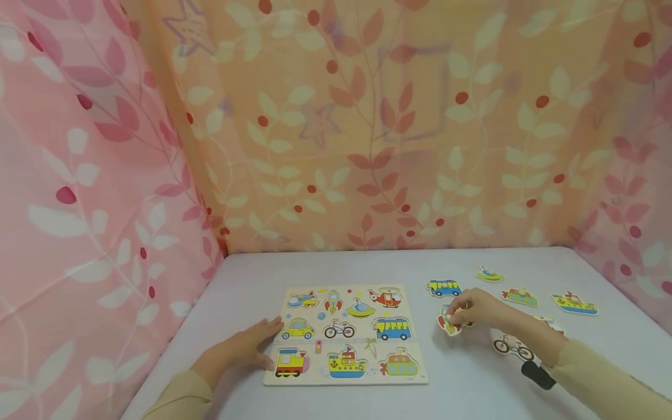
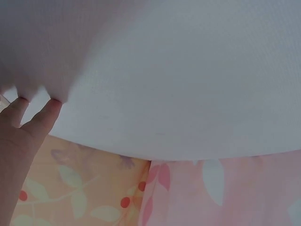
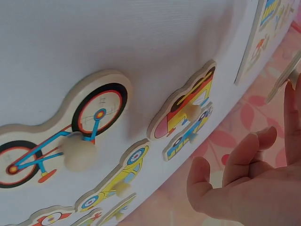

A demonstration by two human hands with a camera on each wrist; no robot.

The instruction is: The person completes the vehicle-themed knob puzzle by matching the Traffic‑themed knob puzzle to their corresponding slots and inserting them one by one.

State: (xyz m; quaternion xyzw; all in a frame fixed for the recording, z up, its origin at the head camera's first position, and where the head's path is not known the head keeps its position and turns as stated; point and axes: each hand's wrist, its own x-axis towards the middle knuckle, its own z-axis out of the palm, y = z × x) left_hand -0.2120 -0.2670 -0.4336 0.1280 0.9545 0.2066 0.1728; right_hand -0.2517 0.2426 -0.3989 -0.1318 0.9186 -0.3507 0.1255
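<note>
My left hand point(image 1: 249, 344) rests by the left edge of the wooden puzzle board point(image 1: 346, 380), fingers straight. In the left wrist view, the fingers point(image 2: 44, 117) reach down to the white tabletop. To the board's right, my right hand point(image 1: 483, 308) pinches a puzzle piece point(image 1: 448, 326) with red and yellow on it; the fingers partly cover its picture. The right wrist view shows only that piece's wooden edge point(image 3: 282, 80). Below the hand lie knobbed pieces: a bicycle point(image 3: 84, 132), a train point(image 3: 181, 103), a bus point(image 3: 181, 139) and a yellow car point(image 3: 115, 179).
Further right on the tabletop point(image 1: 462, 396) lie a flying saucer piece point(image 1: 490, 275), a submarine piece point(image 1: 525, 297) and a ship piece point(image 1: 576, 304). A black object point(image 1: 538, 374) is beside the right wrist. Floral curtains point(image 1: 367, 146) enclose the table at the back and sides.
</note>
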